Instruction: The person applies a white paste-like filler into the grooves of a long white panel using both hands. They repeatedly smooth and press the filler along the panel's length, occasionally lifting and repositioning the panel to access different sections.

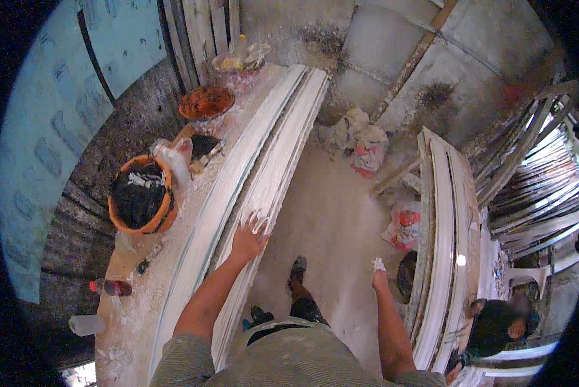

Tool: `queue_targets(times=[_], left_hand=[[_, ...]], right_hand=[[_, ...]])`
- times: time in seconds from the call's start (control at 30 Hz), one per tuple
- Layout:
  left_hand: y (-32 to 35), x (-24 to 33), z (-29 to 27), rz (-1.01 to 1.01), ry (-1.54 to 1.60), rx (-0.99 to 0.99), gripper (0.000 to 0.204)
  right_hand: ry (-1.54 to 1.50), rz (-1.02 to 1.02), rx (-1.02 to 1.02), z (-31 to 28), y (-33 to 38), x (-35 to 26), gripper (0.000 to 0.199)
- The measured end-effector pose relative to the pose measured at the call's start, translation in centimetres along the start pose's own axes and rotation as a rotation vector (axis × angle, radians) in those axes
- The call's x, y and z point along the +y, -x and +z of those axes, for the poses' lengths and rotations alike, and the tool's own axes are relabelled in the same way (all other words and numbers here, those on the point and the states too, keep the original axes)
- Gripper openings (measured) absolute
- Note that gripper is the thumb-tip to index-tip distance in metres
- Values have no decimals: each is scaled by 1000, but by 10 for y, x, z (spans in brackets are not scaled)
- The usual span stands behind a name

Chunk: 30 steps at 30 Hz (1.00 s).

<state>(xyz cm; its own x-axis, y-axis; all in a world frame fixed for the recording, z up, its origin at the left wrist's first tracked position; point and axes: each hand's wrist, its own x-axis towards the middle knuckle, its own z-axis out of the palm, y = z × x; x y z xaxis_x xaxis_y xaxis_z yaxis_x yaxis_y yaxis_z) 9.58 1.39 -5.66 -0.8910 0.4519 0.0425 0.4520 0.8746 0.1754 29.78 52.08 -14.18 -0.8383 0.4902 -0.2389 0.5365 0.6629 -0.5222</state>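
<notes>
My left hand (250, 241) lies over a long white plaster moulding (279, 155) on the bench. Its fingers are spread, with wet white plaster on their tips. Beside that strip, to the left, runs a second long white moulding (228, 174) with a bluish line along it; a dark gap parts the two. My right hand (379, 273) is held out over the floor, away from the bench. White plaster coats its fingers, which look bunched together; whatever they hold, if anything, I cannot make out.
On the bench (131, 258) stand an orange bucket (167, 213), a reddish basin (207, 103), a bottle of red liquid (116, 287) and a pale container (86, 325). Sacks (370, 151) lie on the floor ahead. More white mouldings (441, 258) fill the right-hand bench, near another person (499, 329).
</notes>
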Motion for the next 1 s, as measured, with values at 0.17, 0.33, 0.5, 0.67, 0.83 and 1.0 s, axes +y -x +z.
queue_targets(times=[0.17,0.33,0.5,0.67,0.83,1.0], left_hand=[[-68,-6,1,-13,1,-103,59],[-129,-8,9,-47,-31,-125,59],[-156,-1,10,-66,-11,-125,61],[-176,0,11,-134,39,-203,62],[-211,-5,15,-182,126,-239,58],[-272,-7,13,-172,129,-151,58]], right_hand=[[209,64,-99,-5,-96,-45,48],[311,-399,-101,26,-208,-164,35],[131,-1070,146,71,-258,-346,33],[637,-1068,-487,121,-257,-459,34],[589,-1073,-619,132,-287,-515,40],[739,-969,-566,133,-351,-535,45]])
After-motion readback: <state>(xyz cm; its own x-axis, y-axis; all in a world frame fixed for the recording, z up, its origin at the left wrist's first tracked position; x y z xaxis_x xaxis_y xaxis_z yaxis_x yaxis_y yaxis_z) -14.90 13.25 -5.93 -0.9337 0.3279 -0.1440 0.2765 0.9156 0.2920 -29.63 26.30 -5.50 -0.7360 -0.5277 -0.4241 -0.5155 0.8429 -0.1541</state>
